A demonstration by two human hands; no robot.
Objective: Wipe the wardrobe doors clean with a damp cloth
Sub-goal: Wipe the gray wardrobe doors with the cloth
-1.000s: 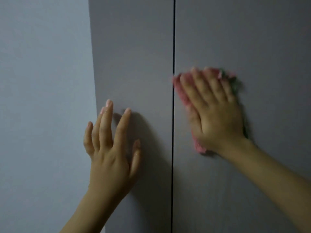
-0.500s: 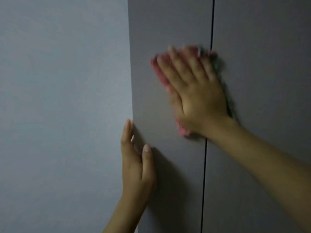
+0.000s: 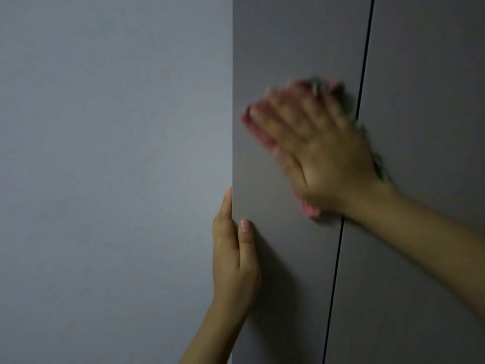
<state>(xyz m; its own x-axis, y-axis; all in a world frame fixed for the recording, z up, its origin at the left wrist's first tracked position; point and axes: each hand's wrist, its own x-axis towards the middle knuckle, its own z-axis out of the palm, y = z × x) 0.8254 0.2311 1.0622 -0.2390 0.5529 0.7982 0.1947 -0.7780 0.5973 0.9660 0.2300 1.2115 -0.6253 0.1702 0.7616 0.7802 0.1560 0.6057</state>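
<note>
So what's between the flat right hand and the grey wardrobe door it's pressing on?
A pink cloth lies between the right hand and the grey door; head view.

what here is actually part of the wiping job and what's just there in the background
Part of the job:
- pink cloth, pressed flat under the right hand
- left door, being wiped
- right door, beyond the dark gap
- left hand, holding the left door's outer edge

Just there:
- plain grey wall to the left of the wardrobe
</note>
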